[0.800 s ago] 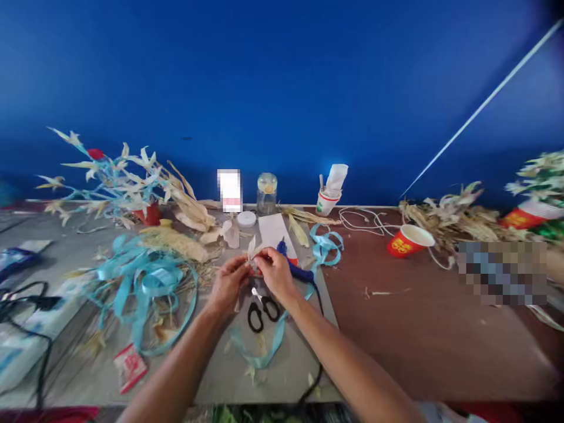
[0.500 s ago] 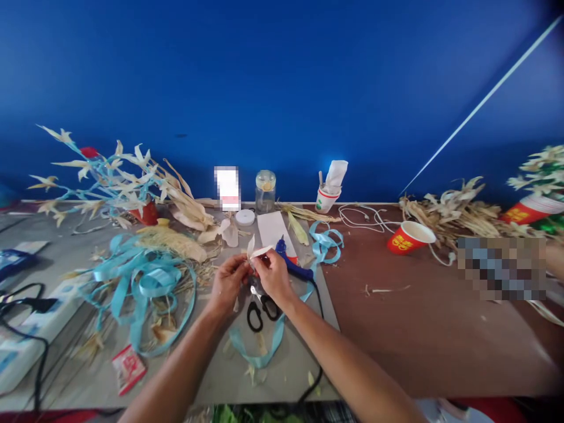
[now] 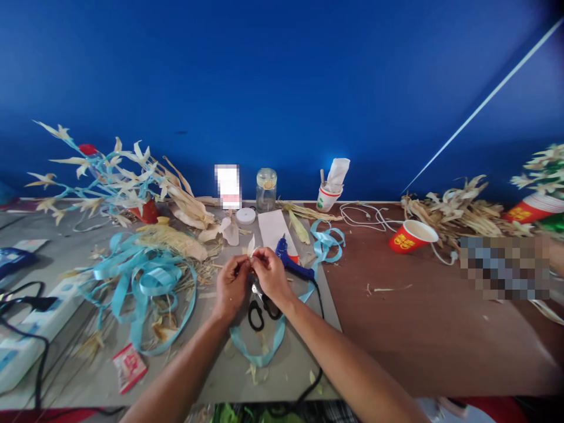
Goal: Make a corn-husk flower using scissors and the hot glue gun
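Note:
My left hand (image 3: 233, 282) and my right hand (image 3: 269, 273) meet over the middle of the grey board, fingertips pinched together. Between them is a small piece of pale corn husk (image 3: 251, 245), whose pointed tip sticks up above the fingers; its lower part is hidden. Just below the hands lie scissors (image 3: 256, 315) with black handles, their blades partly covered. Right of my right hand rests a blue glue gun (image 3: 294, 265) with a black cord. A loop of light-blue ribbon (image 3: 259, 357) curves under the scissors.
Tangled blue ribbon (image 3: 158, 282) and a husk flower arrangement (image 3: 143, 208) stand left, near a power strip (image 3: 48, 317). At the back are a glass jar (image 3: 266, 194) and a white cup (image 3: 328, 200). A red paper cup (image 3: 413, 236) and dried husks (image 3: 458, 208) lie right.
My right fingers have closed further over the husk piece. The petal that pointed right is now covered, and only the upright tip shows.

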A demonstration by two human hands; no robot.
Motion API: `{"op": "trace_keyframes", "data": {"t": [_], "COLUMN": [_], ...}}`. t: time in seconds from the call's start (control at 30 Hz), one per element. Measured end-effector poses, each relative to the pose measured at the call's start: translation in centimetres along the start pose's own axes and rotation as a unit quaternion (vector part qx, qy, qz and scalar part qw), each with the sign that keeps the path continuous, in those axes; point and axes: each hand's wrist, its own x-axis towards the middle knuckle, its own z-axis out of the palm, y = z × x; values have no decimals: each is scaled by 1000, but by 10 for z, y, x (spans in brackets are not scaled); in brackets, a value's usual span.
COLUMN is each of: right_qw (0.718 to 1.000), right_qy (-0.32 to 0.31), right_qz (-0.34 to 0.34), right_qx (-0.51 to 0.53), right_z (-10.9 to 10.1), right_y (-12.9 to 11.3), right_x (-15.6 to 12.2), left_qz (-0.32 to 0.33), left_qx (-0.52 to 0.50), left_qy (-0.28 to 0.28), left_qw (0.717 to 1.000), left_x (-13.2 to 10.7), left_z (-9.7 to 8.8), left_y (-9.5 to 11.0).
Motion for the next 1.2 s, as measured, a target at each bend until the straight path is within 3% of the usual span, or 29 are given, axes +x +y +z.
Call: {"op": "trace_keyframes", "data": {"t": [0.3, 0.5, 0.8, 0.93, 1.1, 1.2], "right_qw": [999, 1000, 999, 999, 999, 995], "right_qy": [16, 24, 9, 19, 4, -18], "right_qz": [32, 12, -35, -32, 24, 39], "right_qx": [29, -7, -40, -30, 42, 86], "right_z": [-4, -2, -5, -2, -6, -11], "right_y": [-9, -10, -8, -6, -10, -11], "right_x": [-3, -4, -7, -9, -6, -2], "left_qz": [-90, -65, 25, 18, -63, -70], "left_qx": [-75, -41, 91, 89, -22, -43], "left_qy": [-1, -9, -3, 5, -59, -97], "left_qw": [993, 997, 995, 996, 996, 992], "left_x": [1, -1, -4, -5, -4, -2], "left_z": [1, 3, -2, 1, 1, -5], "left_y": [9, 8, -3, 2, 15, 17]}}
